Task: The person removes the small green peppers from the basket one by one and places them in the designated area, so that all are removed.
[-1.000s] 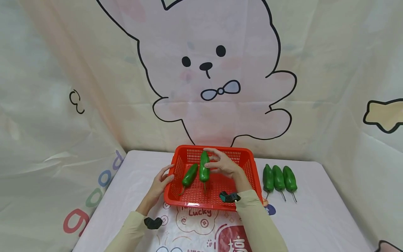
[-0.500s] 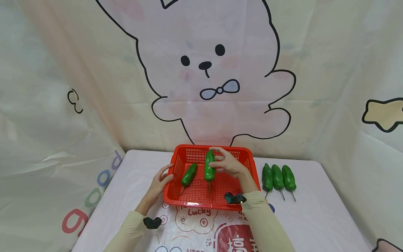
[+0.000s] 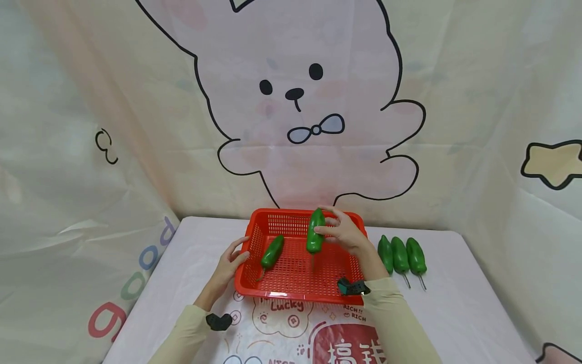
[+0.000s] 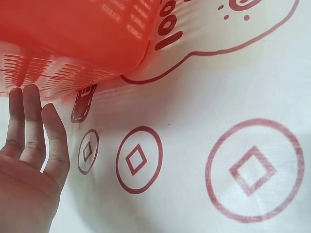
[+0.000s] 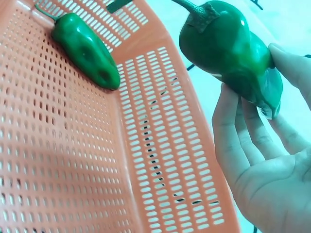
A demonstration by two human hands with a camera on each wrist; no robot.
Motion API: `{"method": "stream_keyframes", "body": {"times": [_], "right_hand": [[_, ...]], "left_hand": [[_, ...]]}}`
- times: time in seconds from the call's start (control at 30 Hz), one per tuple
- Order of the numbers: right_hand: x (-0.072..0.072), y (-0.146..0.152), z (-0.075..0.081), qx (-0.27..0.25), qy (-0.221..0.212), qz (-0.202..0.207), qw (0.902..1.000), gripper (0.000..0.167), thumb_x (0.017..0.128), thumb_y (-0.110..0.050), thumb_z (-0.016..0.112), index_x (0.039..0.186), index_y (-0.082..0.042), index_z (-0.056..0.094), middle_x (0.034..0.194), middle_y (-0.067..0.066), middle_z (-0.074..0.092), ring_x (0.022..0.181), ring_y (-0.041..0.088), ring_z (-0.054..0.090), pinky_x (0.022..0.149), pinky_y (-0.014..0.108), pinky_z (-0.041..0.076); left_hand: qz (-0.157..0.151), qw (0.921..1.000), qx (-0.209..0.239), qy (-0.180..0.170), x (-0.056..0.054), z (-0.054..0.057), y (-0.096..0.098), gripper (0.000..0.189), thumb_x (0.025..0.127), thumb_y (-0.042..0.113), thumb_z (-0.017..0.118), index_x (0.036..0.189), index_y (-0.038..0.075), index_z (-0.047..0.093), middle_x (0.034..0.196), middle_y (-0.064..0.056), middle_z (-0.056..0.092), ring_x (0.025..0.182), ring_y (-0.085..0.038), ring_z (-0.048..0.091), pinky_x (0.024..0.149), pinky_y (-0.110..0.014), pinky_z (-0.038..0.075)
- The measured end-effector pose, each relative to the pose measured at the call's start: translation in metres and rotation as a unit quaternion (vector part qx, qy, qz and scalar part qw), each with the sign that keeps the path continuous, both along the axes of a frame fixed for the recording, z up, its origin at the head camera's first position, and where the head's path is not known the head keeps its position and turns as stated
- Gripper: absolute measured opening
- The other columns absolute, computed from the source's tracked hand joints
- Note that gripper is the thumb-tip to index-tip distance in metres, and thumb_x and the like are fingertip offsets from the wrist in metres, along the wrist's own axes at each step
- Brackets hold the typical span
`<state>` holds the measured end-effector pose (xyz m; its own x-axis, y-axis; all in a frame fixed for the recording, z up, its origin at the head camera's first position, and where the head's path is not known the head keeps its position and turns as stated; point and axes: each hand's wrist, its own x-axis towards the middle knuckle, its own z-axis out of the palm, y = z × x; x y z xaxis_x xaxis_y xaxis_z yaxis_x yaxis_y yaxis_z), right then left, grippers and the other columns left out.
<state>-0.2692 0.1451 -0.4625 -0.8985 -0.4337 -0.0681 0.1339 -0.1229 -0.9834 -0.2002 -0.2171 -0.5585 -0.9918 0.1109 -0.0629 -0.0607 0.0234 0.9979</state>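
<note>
My right hand (image 3: 347, 235) pinches a green pepper (image 3: 314, 235) between thumb and fingers, up over the back right of a red plastic basket (image 3: 295, 296). In the right wrist view, the held pepper (image 5: 228, 43) has its stem toward the upper left, fingertips along its far end. Another green pepper (image 3: 273, 252) lies tilted inside the basket, on the left side of its floor. My left hand (image 3: 229, 265) rests at the basket's left rim, its fingers nearly straight. The left wrist view shows three fingertips (image 4: 31, 94) against the slotted basket wall (image 4: 43, 63).
To the right of the basket, three more green peppers (image 3: 401, 256) lie side by side on the white table, stems toward the front. A printed mat (image 3: 291, 333) shows in front of the basket. A cartoon-printed curtain (image 3: 291, 172) hangs behind the table.
The right hand has carried its pepper rightward and slightly up and back, away from the pepper left in the basket. The left hand stays at the basket's left rim.
</note>
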Motion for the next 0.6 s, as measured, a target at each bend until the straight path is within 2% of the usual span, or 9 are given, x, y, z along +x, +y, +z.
{"method": "stream_keyframes", "body": {"times": [0.33,0.6], "right_hand": [[0.003,0.02,0.009,0.016,0.002,-0.025,0.9996,0.073,0.094,0.003,0.071,0.155,-0.014,0.036,0.128,0.026,0.055,0.105,0.033,0.067,0.086,0.051,0.057],[0.008,0.042,0.015,0.04,0.024,-0.031,0.9984,0.074,0.095,0.0,0.07,0.157,-0.012,0.032,0.131,0.027,0.05,0.105,0.032,0.066,0.086,0.049,0.057]], "left_hand": [[0.002,1.0,0.003,0.0,0.0,0.0,0.0,0.051,0.104,0.022,0.062,0.151,0.023,0.045,0.137,-0.025,0.051,0.116,-0.044,0.058,0.086,-0.048,0.057],[0.007,1.0,-0.002,-0.001,0.0,0.001,0.002,0.051,0.103,0.022,0.063,0.152,0.022,0.045,0.138,-0.024,0.051,0.116,-0.041,0.058,0.085,-0.046,0.058]]}}
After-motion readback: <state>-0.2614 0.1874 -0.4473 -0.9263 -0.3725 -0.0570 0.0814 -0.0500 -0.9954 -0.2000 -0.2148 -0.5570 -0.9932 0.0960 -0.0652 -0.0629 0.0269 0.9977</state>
